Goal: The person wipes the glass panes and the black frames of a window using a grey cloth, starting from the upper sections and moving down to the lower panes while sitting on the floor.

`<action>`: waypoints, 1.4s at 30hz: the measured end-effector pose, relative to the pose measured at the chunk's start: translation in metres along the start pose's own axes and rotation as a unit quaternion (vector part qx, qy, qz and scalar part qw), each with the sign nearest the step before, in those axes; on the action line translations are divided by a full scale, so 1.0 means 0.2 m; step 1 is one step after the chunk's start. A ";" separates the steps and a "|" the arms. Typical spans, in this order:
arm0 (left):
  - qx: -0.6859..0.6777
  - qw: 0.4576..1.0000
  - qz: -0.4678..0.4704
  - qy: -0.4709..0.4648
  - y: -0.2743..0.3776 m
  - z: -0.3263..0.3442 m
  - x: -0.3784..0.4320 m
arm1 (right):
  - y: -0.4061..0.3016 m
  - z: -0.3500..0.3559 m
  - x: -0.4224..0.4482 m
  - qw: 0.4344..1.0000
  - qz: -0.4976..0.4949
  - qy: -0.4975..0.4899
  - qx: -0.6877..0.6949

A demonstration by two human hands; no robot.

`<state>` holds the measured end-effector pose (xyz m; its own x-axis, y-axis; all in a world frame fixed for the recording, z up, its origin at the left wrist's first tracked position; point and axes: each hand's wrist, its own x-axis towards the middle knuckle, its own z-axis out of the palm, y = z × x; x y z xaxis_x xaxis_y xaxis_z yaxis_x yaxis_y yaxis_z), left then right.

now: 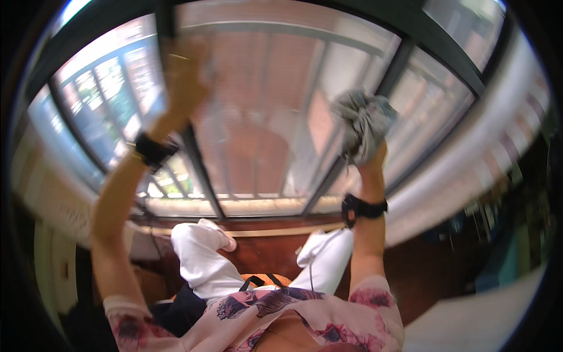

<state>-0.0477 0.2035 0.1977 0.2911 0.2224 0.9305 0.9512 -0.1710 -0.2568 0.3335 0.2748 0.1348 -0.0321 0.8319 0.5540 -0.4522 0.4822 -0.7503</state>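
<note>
A crumpled grey cloth [364, 121] is bunched in my right hand [374, 155], which it mostly covers. The cloth is in front of a glass pane, near a dark window frame bar; whether it touches the glass is hard to tell. My left hand [188, 77] is raised and blurred by motion. It overlaps a dark upright bar [165, 26] of the window frame; its grip is unclear. Between the two hands spans the large glass pane [259, 110]. Each wrist wears a dark band.
Behind the glass are a metal railing [259, 196] and greenery. At my right, a white curtain or wall surface [457, 185] curves along the window. Below lie a reddish-brown floor [268, 255], my white-trousered legs [202, 255] and an orange seat [264, 279].
</note>
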 end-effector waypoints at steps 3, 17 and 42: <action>-0.303 0.939 -0.068 -0.146 0.54 -0.16 -0.03 | -0.19 0.29 -0.09 0.978 0.167 -0.126 0.007; -0.433 0.808 -0.376 0.136 0.08 -0.43 -0.37 | -0.43 1.21 0.52 0.674 -0.598 -0.167 -0.401; -0.007 0.938 -0.226 0.263 -0.35 0.00 0.03 | -0.21 1.24 0.92 0.493 -0.662 0.089 -0.558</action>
<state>-0.1117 0.2172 0.2212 -0.2359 -0.2280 0.9446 0.9629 -0.1858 0.1957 0.1257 0.3400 0.3579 -0.2437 -0.4513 0.8584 0.8030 0.4025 0.4396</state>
